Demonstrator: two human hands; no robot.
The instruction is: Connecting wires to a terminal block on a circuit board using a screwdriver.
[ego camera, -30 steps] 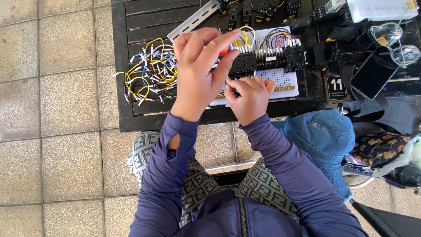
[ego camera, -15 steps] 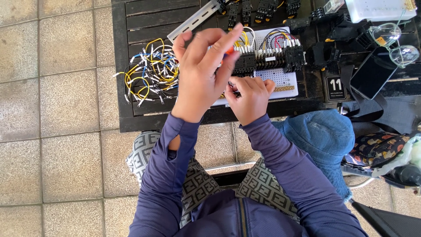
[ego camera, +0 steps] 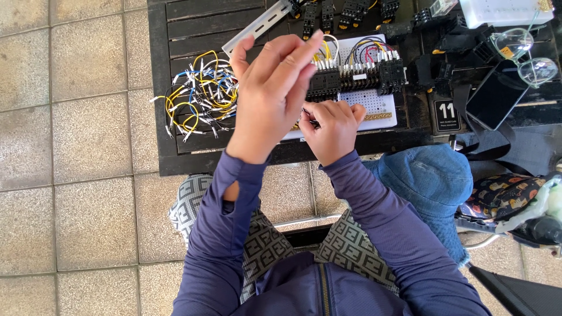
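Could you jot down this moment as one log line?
left hand: raised above wire pile, fingers extended | right hand: pinching a thin tool at white perforated board | relay blocks: wired, on dark slatted table

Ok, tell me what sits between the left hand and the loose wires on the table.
Nothing visible. The left hand is raised above the dark table, and the pile of loose wires lies just beside it, uncovered. The right hand is on the far side, at the white board.
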